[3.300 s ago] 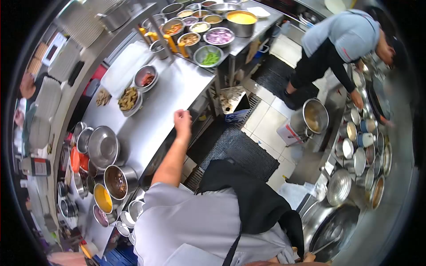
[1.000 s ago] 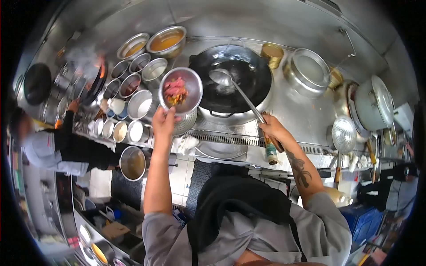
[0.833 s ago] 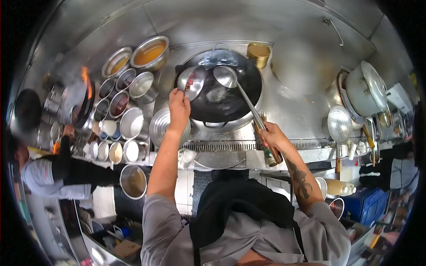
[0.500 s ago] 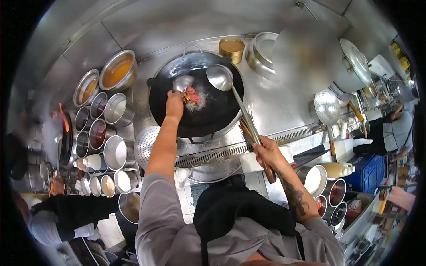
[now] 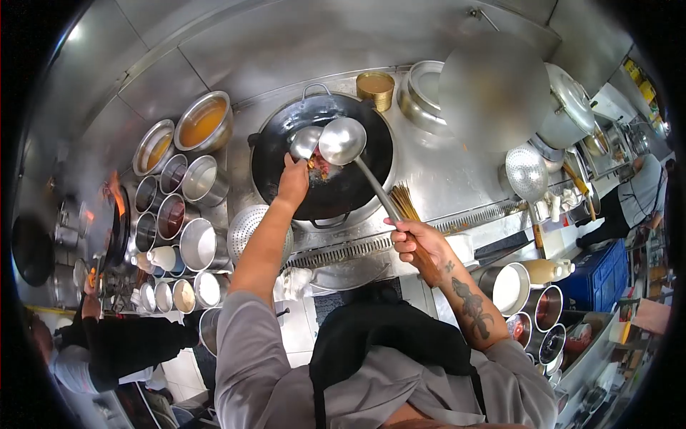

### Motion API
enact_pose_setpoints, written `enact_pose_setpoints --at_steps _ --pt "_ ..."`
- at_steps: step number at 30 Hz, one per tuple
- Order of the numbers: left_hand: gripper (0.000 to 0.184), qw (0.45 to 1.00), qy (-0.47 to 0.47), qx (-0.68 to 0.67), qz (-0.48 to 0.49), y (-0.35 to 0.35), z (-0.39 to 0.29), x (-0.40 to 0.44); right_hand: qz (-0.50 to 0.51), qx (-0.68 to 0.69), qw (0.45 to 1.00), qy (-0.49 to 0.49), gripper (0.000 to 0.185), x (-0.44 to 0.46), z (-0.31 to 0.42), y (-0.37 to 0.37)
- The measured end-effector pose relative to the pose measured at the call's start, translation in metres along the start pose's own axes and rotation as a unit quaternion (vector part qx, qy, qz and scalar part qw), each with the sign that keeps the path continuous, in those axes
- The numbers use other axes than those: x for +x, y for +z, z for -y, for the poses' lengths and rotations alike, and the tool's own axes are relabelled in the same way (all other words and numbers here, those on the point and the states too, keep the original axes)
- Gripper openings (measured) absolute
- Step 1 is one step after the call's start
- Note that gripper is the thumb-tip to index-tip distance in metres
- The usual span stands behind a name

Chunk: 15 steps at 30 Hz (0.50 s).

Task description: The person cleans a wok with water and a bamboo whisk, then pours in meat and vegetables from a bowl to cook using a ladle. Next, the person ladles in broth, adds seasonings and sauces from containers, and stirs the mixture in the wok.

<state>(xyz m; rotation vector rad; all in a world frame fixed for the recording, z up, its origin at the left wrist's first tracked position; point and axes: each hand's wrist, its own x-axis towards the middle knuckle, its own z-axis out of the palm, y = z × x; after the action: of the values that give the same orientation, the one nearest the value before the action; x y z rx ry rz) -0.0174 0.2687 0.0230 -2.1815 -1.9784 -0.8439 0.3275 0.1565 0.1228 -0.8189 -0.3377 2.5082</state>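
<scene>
Over the wok (image 5: pixel 324 204), the outstretched left hand (image 5: pixel 293 181) grasps a tilted bowl (image 5: pixel 305 142); the right hand (image 5: pixel 423 247) clasps a ladle (image 5: pixel 342 141).

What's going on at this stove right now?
A person is working at a large black wok. Their left hand holds a metal bowl tilted over it, while their right hand grips the handle of a long ladle, its head beside the bowl. Reddish food pieces show in the wok, partly hidden by the ladle. Off to the left, another person stands near a second wok with a flame beside it.
</scene>
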Motion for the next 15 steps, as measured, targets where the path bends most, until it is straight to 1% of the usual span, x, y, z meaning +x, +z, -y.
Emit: enact_pose_setpoints --at_steps 1,4,5,6,8,9,12,13,14,15 --pt "0.011 1.0 -0.008 -0.024 -0.005 -0.006 0.003 0.003 0.009 -0.005 1.0 0.004 0.029 -0.004 0.002 0.003" --pt "0.012 0.987 0.009 0.026 -0.16 -0.028 0.02 0.012 0.018 0.032 0.999 0.004 0.028 -0.019 0.003 -0.002" --pt "0.013 0.985 -0.044 0.017 -0.164 -0.033 0.018 0.01 0.042 0.068 0.997 0.012 0.028 -0.02 0.003 -0.006" --pt "0.011 0.995 -0.055 0.008 -0.084 -0.032 0.004 0.003 0.036 0.089 0.995 0.016 0.027 -0.021 0.002 -0.002" --pt "0.009 0.994 -0.075 -0.013 0.076 -0.026 -0.028 -0.013 0.021 0.129 0.991 0.024 0.026 -0.026 0.002 0.009" --pt "0.012 0.997 0.036 -0.029 -0.065 -0.012 -0.018 -0.018 0.013 0.119 0.993 0.024 0.024 -0.026 0.002 0.006" --pt "0.012 0.991 -0.054 -0.069 -0.103 -0.01 0.015 -0.008 0.023 0.007 1.0 0.016 0.024 -0.033 0.011 -0.013" --pt "0.009 0.984 -0.146 -0.08 -0.065 -0.012 0.019 -0.006 -0.008 -0.059 0.998 0.0 0.02 -0.035 0.013 -0.012" --pt "0.008 0.948 -0.225 -0.212 -0.082 -0.012 0.02 -0.008 -0.049 -0.156 0.986 -0.024 0.018 -0.031 0.014 -0.009" --pt "0.007 0.888 -0.296 -0.339 -0.097 -0.021 0.011 -0.01 -0.089 -0.251 0.963 -0.048 0.016 -0.024 0.014 -0.008"
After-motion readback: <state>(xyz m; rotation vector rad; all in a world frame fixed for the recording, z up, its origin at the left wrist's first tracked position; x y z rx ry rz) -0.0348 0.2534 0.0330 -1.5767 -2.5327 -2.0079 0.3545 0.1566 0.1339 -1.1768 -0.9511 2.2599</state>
